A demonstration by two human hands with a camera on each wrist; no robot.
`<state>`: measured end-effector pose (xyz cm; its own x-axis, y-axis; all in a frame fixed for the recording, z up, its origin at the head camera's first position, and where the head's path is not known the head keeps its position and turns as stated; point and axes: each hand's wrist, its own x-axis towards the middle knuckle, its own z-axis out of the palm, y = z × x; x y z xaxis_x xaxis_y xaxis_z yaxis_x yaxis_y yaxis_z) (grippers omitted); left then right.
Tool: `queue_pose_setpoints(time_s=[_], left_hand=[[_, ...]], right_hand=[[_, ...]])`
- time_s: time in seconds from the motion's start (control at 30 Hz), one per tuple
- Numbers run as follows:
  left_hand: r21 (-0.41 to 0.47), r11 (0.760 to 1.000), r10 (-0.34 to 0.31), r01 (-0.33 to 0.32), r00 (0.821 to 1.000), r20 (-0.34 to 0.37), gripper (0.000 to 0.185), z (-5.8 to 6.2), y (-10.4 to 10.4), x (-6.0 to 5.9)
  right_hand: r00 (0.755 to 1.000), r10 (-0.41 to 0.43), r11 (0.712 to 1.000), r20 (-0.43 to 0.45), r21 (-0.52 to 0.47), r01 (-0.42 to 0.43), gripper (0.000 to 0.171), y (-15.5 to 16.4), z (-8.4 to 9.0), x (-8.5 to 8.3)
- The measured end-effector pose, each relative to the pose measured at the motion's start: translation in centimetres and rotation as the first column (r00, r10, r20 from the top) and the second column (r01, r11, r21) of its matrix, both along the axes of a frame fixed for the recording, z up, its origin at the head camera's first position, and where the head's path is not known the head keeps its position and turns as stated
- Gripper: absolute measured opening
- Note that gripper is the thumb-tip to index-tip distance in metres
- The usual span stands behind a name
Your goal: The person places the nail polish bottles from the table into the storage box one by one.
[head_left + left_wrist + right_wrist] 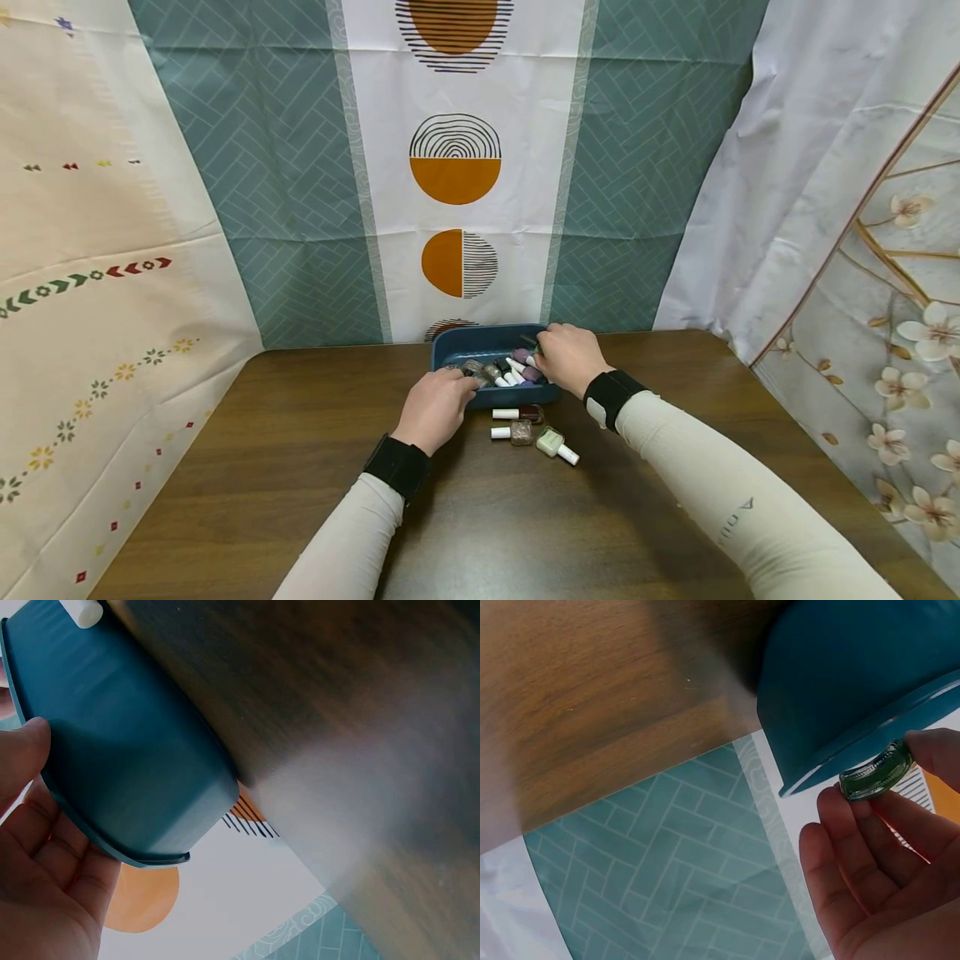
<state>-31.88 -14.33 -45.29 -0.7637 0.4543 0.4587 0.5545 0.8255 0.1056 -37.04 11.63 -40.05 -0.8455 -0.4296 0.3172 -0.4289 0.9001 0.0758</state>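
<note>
A blue plastic bin [480, 336] stands at the table's far edge and holds several small nail polish bottles [510, 371] with white caps. My left hand [438, 404] is at the bin's near left rim with its fingers curled over it; the left wrist view shows my palm [45, 885] against the bin wall [127, 750]. Over the bin's right end, my right hand [570, 358] pinches a small green glass bottle [877, 774] between thumb and fingers, beside the bin's rim [840, 675].
Three bottles lie on the brown wooden table [300, 467] just before the bin: a dark red one [528, 413], a glittery brown one [520, 432] and a pale green one [551, 442]. Patterned curtains hang behind and on both sides.
</note>
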Motion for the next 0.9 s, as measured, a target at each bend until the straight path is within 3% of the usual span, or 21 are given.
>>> queue_pose_setpoints(time_s=[0.9], left_hand=[[0.002,1.0,-0.007,0.007,1.0,-0.007,0.013,0.0,0.1,0.0]], right_hand=[[0.995,-0.044,0.998,0.087,0.044,0.04,0.029,-0.7,-1.7,-2.2]])
